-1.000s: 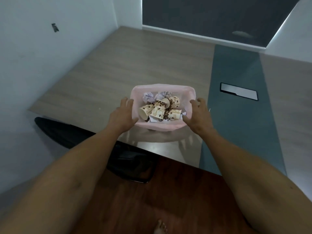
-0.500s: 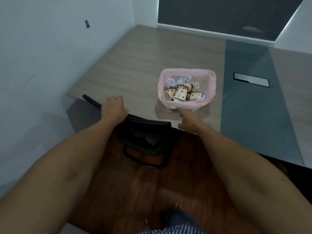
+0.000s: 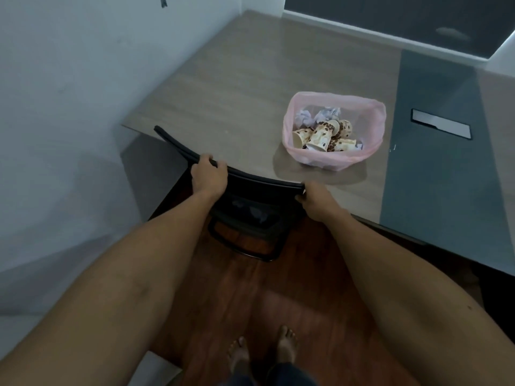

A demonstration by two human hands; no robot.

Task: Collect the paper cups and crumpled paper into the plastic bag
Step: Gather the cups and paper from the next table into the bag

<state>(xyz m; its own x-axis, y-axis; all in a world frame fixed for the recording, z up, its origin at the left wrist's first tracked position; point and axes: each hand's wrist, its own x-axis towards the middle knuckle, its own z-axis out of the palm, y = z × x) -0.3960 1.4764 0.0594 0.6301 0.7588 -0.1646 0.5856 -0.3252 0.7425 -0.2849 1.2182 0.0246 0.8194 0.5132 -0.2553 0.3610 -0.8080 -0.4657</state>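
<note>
A pink plastic bag (image 3: pixel 373 132) stands open on the wooden table (image 3: pixel 237 87), near its front edge. Inside lie several spotted paper cups (image 3: pixel 323 136) and crumpled paper balls (image 3: pixel 320 115) behind them. Neither hand touches the bag. My left hand (image 3: pixel 209 176) grips the top of a black chair backrest (image 3: pixel 262 183), fingers curled over its edge. My right hand (image 3: pixel 317 197) holds the backrest's right end, below and left of the bag.
The chair is tucked under the table's front edge. A grey strip (image 3: pixel 440 151) runs down the table with a metal cable hatch (image 3: pixel 441 123). A white wall (image 3: pixel 69 93) stands to the left. My bare feet (image 3: pixel 262 349) stand on the dark wooden floor.
Both hands let go of the bag and drew back to the chair backrest: the left hand first, then the right. The view pulled away from the table.
</note>
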